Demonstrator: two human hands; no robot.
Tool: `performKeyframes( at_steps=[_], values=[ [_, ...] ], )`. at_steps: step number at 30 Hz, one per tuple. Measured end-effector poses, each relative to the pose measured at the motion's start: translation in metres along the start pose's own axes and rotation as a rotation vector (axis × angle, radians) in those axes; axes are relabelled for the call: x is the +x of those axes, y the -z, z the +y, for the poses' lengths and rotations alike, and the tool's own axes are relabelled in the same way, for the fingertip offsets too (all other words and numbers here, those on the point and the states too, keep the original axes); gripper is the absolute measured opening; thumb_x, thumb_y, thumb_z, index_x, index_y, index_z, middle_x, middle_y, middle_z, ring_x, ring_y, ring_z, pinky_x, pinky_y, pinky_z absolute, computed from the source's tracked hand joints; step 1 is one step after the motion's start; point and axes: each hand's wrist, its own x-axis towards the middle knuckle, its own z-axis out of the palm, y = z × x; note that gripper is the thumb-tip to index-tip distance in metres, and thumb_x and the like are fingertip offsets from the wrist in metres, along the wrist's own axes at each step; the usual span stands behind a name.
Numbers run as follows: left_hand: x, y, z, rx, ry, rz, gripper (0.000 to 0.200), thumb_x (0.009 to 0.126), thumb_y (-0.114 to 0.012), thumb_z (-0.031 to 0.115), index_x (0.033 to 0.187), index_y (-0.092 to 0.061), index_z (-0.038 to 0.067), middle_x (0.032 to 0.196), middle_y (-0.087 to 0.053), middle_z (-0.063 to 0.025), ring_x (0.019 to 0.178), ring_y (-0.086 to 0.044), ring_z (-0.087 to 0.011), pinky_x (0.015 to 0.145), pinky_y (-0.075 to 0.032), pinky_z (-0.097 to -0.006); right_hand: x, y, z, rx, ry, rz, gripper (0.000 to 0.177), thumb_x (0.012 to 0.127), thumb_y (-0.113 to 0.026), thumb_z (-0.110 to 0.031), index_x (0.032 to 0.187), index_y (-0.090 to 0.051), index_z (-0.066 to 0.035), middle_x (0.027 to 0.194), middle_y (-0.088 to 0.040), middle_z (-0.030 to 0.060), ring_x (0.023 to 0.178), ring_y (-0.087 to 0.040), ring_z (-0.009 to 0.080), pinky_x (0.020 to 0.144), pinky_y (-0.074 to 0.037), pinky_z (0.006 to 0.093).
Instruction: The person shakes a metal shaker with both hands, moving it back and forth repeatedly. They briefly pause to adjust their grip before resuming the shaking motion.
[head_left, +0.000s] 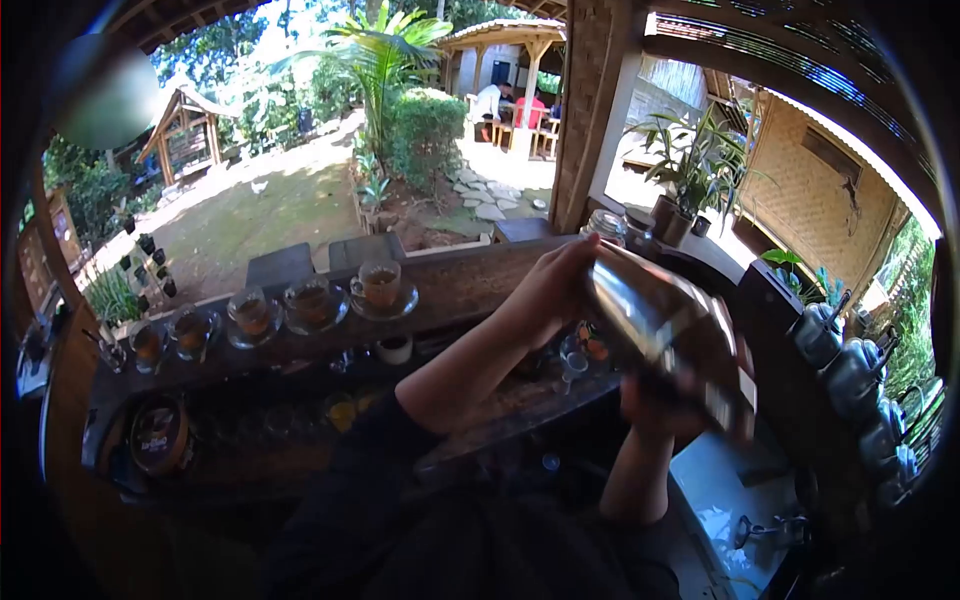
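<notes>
Both my hands hold a shiny metal shaker (665, 325), tilted in front of me and smeared by motion. My left hand (565, 280) is closed at its upper left end. Lower down, my right hand (665, 400) grips the other end, with its fingers partly hidden and blurred. Behind the shaker, a glass jar (606, 226) stands on the counter. Just below it sits a small clear glass (574, 366), near some orange items (592, 342). To the left, a glass cup (380, 284) with brown liquid rests on a saucer, at the end of a row of several similar cups.
A dark wooden counter (460, 285) curves around me. On its lower shelf are a white cup (394, 349) and a round brown container (160, 434). Several metal kettles (855, 375) line the right side, above a metal sink (715, 490). Potted plants (690, 165) stand beyond; people sit outside.
</notes>
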Motion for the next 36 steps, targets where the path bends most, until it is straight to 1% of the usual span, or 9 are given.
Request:
performKeyframes(
  at_steps=[8, 11, 14, 18, 24, 25, 26, 28, 36],
  values=[
    [-0.006, -0.077, 0.010, 0.256, -0.234, -0.231, 0.062, 0.087, -0.047, 0.049, 0.126, -0.042, 0.000, 0.108, -0.056, -0.0141, 0.102, -0.055, -0.0224, 0.091, -0.042, -0.0347, -0.019, 0.074, 0.008, 0.447, -0.028, -0.011, 0.083, 0.076, -0.070, -0.033, 0.140, -0.018, -0.025, 0.135, -0.031, -0.0016, 0.125, -0.035, 0.0287, 0.096, -0.041, 0.0399],
    [0.019, -0.078, -0.005, 0.186, -0.201, -0.152, 0.061, 0.089, -0.044, 0.049, 0.125, -0.042, -0.001, 0.107, -0.056, -0.0144, 0.099, -0.057, -0.0211, 0.088, -0.045, -0.0357, -0.013, 0.112, 0.016, 1.034, -0.874, -0.385, 0.091, 0.071, -0.059, -0.064, 0.143, -0.017, -0.028, 0.144, -0.019, 0.0082, 0.127, -0.033, 0.0325, 0.104, -0.029, 0.0507],
    [0.063, -0.045, -0.047, -0.067, 0.170, 0.137, 0.059, 0.090, -0.041, 0.050, 0.120, -0.048, 0.000, 0.105, -0.058, -0.0137, 0.095, -0.060, -0.0219, 0.082, -0.049, -0.0383, 0.010, 0.042, 0.082, -0.030, 0.038, 0.218, 0.092, 0.064, -0.080, -0.041, 0.132, -0.022, -0.019, 0.131, -0.034, 0.0159, 0.119, -0.040, 0.0351, 0.095, -0.042, 0.0464],
    [0.053, -0.063, -0.049, 0.115, 0.060, -0.020, 0.055, 0.090, -0.043, 0.051, 0.118, -0.051, 0.005, 0.098, -0.060, -0.0066, 0.081, -0.061, -0.0137, 0.067, -0.050, -0.0262, 0.006, 0.067, 0.055, 0.156, -0.057, 0.237, 0.091, 0.062, -0.080, -0.039, 0.130, -0.026, -0.014, 0.133, -0.034, 0.0116, 0.119, -0.041, 0.0359, 0.096, -0.042, 0.0472],
    [0.070, -0.106, -0.046, 0.180, -0.157, -0.179, 0.048, 0.094, -0.038, 0.043, 0.120, -0.053, 0.005, 0.083, -0.056, -0.0014, 0.075, -0.054, -0.0083, 0.069, -0.045, -0.0230, 0.032, 0.064, 0.099, -0.387, 0.941, 0.494, 0.086, 0.075, -0.068, -0.041, 0.140, -0.014, -0.032, 0.139, -0.028, 0.0079, 0.124, -0.035, 0.0327, 0.100, -0.039, 0.0453],
    [0.093, -0.092, -0.061, 0.103, -0.059, -0.089, 0.047, 0.093, -0.039, 0.044, 0.113, -0.055, 0.005, 0.080, -0.057, -0.0036, 0.069, -0.057, -0.0099, 0.061, -0.048, -0.0242, -0.018, 0.112, 0.076, -0.384, 0.131, -0.066, 0.094, 0.075, -0.063, -0.054, 0.142, -0.006, -0.019, 0.142, -0.026, 0.0027, 0.131, -0.022, 0.0360, 0.100, -0.037, 0.0476],
    [0.119, -0.066, -0.099, 0.510, -0.614, -0.037, 0.047, 0.091, -0.042, 0.046, 0.105, -0.057, 0.004, 0.078, -0.058, -0.0054, 0.063, -0.058, -0.0119, 0.053, -0.050, -0.0259, 0.012, 0.094, 0.083, -0.341, 0.228, 0.106, 0.095, 0.063, -0.082, -0.030, 0.134, -0.020, -0.016, 0.132, -0.033, 0.0152, 0.120, -0.038, 0.0306, 0.100, -0.038, 0.0395],
    [0.115, -0.073, -0.082, 0.041, 0.156, 0.182, 0.049, 0.093, -0.036, 0.043, 0.105, -0.052, -0.001, 0.095, -0.061, -0.0121, 0.087, -0.060, -0.0183, 0.076, -0.049, -0.0313, 0.015, 0.080, 0.113, 0.021, -0.166, 0.372, 0.096, 0.058, -0.084, -0.034, 0.126, -0.019, -0.012, 0.129, -0.034, 0.0199, 0.117, -0.041, 0.0296, 0.102, -0.034, 0.0398],
    [0.063, -0.121, -0.081, 0.241, -0.513, -0.074, 0.046, 0.095, -0.037, 0.042, 0.107, -0.058, 0.002, 0.078, -0.054, -0.0007, 0.073, -0.047, -0.0065, 0.069, -0.038, -0.0226, -0.016, 0.110, 0.079, -0.056, 0.243, 0.279, 0.090, 0.078, -0.051, -0.063, 0.142, 0.000, -0.028, 0.145, -0.022, 0.0038, 0.130, -0.027, 0.0374, 0.104, -0.032, 0.0510]
  ],
)
